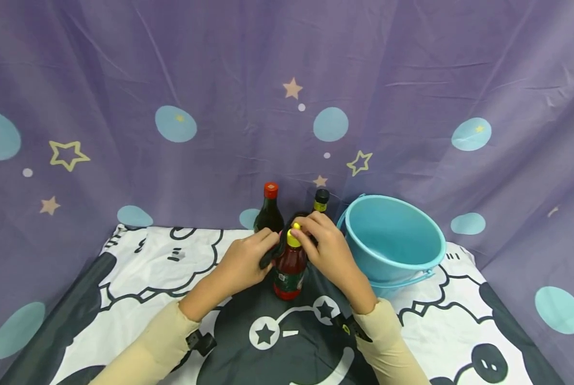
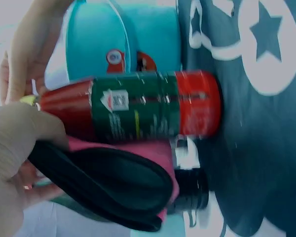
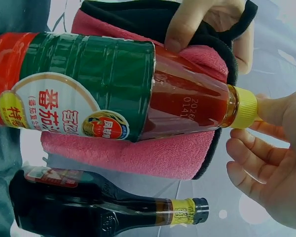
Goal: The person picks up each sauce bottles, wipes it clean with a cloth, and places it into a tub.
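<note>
While fingers (image 3: 272, 109) pinch cap (image 3: 245, 108) (yellow), bottle (image 3: 118, 89) extends below.

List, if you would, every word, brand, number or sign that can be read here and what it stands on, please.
"番茄": front label of the red sauce bottle.
"特": yellow oval near that bottle's base.
"2026" and, seemingly, "0141": the bottle's upper part; neighbouring digits unclear.
Too small or blurred: the label's other print, its square code, the dark bottle's labels, the bucket's sticker.
</note>
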A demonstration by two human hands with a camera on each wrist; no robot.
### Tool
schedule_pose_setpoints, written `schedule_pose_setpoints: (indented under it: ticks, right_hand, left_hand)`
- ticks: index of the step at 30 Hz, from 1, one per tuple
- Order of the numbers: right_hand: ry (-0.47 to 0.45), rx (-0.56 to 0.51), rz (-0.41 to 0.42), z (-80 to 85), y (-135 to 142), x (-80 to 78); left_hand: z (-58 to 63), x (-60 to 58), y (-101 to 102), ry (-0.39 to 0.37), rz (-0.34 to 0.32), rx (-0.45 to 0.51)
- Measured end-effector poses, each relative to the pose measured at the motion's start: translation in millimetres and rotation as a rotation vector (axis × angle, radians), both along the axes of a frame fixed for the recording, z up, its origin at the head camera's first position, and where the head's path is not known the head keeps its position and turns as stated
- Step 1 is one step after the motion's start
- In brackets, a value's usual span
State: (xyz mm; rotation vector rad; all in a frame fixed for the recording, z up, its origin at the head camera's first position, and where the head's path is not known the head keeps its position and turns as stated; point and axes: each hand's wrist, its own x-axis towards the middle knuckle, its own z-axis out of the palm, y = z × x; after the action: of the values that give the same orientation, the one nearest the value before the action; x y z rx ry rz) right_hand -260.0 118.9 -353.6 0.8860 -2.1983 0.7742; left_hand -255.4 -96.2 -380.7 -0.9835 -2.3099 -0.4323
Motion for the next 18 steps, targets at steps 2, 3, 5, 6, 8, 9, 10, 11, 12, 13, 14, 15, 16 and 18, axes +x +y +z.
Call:
schedule_pose_setpoints:
  ticks: [2, 3, 5, 6, 8, 9, 10, 11, 12, 13, 14, 15, 16, 18]
  right_hand:
    - [0.026, 0.026, -0.013, -0.8, -0.6, -0.2]
    - [0.038, 0.037, -0.019, -1.1, -0.9, -0.1]
    - [0.057, 0.050, -0.027, -1.8, -1.3, 0.2]
    - [0.063, 0.053, -0.028, -2.5, -1.3, 0.0]
    - [0.074, 0.055, -0.028, -3.1, -1.4, 0.0]
    - [0.076, 0.053, -0.026, -3.0, -1.4, 0.0]
    - [0.077, 0.051, -0.025, -2.8, -1.3, 0.0]
    - [0.078, 0.049, -0.022, -2.4, -1.2, 0.1]
    - [0.080, 0.047, -0.020, -2.1, -1.0, -0.2]
    - [0.079, 0.046, -0.021, -1.6, -0.7, -0.2]
    - [0.078, 0.045, -0.022, -1.2, -0.4, -0.3]
    - [0.078, 0.043, -0.023, -0.9, 0.1, -0.4]
    - [0.079, 0.043, -0.027, -0.5, 0.4, -0.4]
    - [0.081, 0.041, -0.033, 0.1, 1.0, -0.4]
  left_hand:
    - [-3.5, -3.6, -2.5, 0.084, -0.025, -0.030]
    - [-5.5, -5.2, -3.6, 0.121, -0.037, -0.040]
    - [-9.1, -7.5, -5.5, 0.175, -0.057, -0.049]
    - [-11.1, -8.2, -6.1, 0.193, -0.064, -0.050]
    - [-15.1, -9.1, -6.8, 0.219, -0.073, -0.048]
    - [-17.2, -9.2, -6.9, 0.228, -0.076, -0.046]
    - [-19.5, -9.1, -7.0, 0.232, -0.076, -0.045]
    - [-21.6, -8.9, -7.0, 0.235, -0.075, -0.043]
    - [-23.8, -8.6, -7.0, 0.237, -0.072, -0.043]
    - [-25.9, -8.2, -6.8, 0.237, -0.071, -0.042]
    - [-27.8, -7.7, -6.7, 0.237, -0.070, -0.043]
    - [-29.3, -7.3, -6.6, 0.237, -0.068, -0.044]
    - [-30.4, -7.0, -6.4, 0.233, -0.065, -0.044]
    - [-31.3, -6.6, -5.9, 0.216, -0.064, -0.036]
